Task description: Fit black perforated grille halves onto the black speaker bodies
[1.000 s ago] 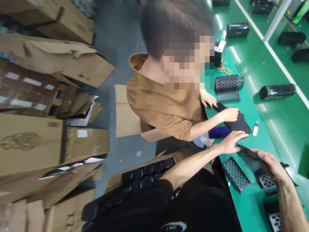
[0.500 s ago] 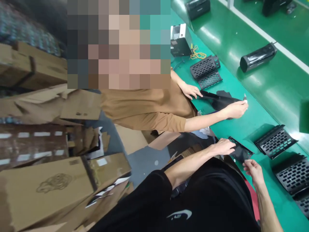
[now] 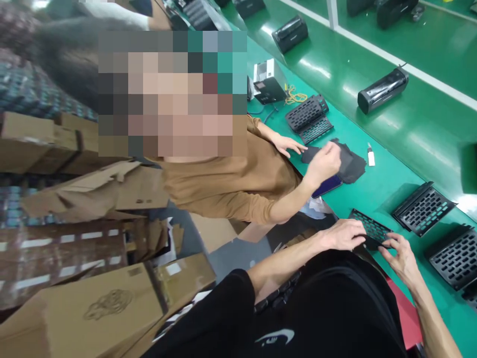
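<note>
A black perforated grille lies at the near edge of the green bench. My left hand rests on its near left end with fingers curled over a black piece. My right hand pinches the same black piece at the grille's near edge. A co-worker in a brown top sits to my left; that person's hand presses on a black fabric sheet, the other hand lies flat beside it.
More black grilles lie at right, two more farther off. A small white bottle, black cylindrical speakers and a small box device stand on the bench. Cardboard boxes crowd the floor at left.
My view has swung up and right. Both my hands have come together on the grille by my body. The co-worker's hand let go of the white bottle and moved back onto the fabric.
</note>
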Tool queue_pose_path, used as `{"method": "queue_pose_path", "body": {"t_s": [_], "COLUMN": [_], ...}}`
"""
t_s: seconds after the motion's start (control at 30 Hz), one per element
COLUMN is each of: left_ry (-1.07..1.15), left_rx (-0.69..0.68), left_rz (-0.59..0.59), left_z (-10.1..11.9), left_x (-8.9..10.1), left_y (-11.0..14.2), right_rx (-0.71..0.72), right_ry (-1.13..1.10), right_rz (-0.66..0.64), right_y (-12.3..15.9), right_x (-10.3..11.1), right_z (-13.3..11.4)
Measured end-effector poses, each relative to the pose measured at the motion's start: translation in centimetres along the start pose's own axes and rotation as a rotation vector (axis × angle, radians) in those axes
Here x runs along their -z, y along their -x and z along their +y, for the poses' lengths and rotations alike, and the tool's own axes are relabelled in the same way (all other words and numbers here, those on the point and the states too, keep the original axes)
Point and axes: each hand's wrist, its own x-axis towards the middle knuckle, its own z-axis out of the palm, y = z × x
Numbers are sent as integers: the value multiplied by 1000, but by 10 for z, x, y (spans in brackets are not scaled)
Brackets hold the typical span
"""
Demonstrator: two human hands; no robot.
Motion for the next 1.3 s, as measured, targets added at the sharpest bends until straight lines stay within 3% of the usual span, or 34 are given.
{"method": "queue_pose_path", "body": {"t_s": [0.07, 0.13, 0.3, 0.47, 0.67, 0.8, 0.87, 0.97, 1.03, 1.17, 1.3], "left_ry": [30, 20, -26, -18, 155, 328, 549, 1063, 1254, 1295, 1230], "left_rx": [262, 413, 553, 663, 601, 530, 523, 489, 441, 344, 266], "left_rz": [-28, -45, -10, 164, 216, 216, 203, 162, 156, 195, 279], "left_z": [-7, -14, -20, -20, -38, -43, -38, -22, -10, 8, 19], "left_x": [-1, -5, -18, -18, -11, 3, 13, 29, 39, 56, 65], "left_y": [-5, -14, -26, -21, -27, -17, -10, -5, -6, -15, -22], "right_rx": [-96, -216, -421, -460, -450, -439, -439, -421, -394, -385, -346], "right_ry": [-13, 0, 101, 91, -65, -315, -460, -619, -731, -905, -913], "right_rz": [-36, -39, 83, 246, 275, 219, 179, 169, 183, 244, 282], "right_y": [0, -5, -18, -15, -24, -13, -3, 7, 9, 7, 4], "right_x": [3, -1, -15, -18, -17, -6, 3, 19, 31, 52, 64], "right_z": [8, 16, 22, 14, 2, -14, -27, -47, -59, -76, -84]}}
